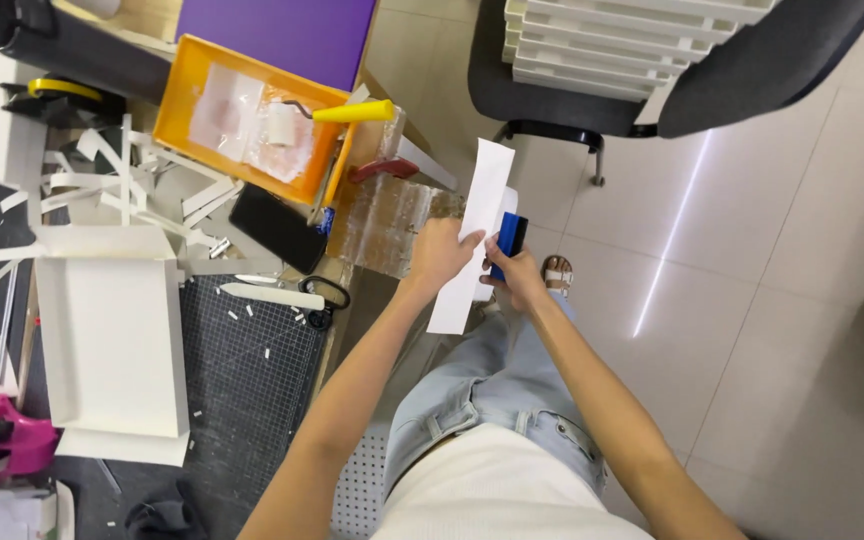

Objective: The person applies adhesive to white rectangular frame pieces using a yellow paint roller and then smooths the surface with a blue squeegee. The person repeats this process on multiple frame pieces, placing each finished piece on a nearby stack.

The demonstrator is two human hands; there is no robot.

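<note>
A seated person's left hand (pixel 440 256) grips a long white paper strip (pixel 475 220) over the lap, while the right hand (pixel 518 277) clamps a blue scraper (pixel 510 238) against it (beside a cluttered worktable (pixel 252 380)).

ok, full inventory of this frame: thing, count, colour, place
paper strip: 1, white, held in both hands over the floor
scraper: 1, blue, in right hand against the strip
paint tray: 1, orange, top of table
roller: 1, yellow handle, in tray
open box: 1, white, left on table
cutting mat: 1, dark, table centre
scissors: 1, black, on mat edge
chair: 1, dark, top
stacked trays: several, white, on chair
left hand: 1, gripping strip
right hand: 1, holding scraper
</note>
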